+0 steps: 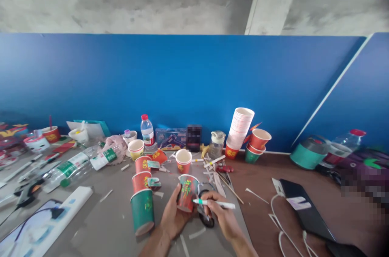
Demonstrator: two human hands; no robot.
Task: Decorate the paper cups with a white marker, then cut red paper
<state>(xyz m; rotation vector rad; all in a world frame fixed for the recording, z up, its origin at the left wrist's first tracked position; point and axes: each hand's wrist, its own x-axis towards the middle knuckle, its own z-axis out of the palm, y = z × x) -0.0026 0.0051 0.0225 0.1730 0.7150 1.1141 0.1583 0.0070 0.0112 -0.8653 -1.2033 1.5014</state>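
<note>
My left hand (174, 214) is wrapped round a red paper cup (187, 196), tilted, with green marks on its side. In my right hand (220, 212) is a white marker (220, 204) with a green end, and that end meets or nearly meets the cup's side. Beneath the right hand lies a pair of black-handled scissors (207, 220), partly hidden. Left of my hands stand a green paper cup (142, 210) and two red cups (141, 182) in a row, with small green-and-white pieces at their sides. Another red cup (183, 163) stands just beyond the held one.
A tall stack of white cups (240, 129) stands at the back beside nested red and green cups (258, 141). Empty plastic bottles (73, 165) and a power strip (65, 216) lie left. A black phone-like slab (306, 208) with white cables is at right. Paper scraps litter the grey mat.
</note>
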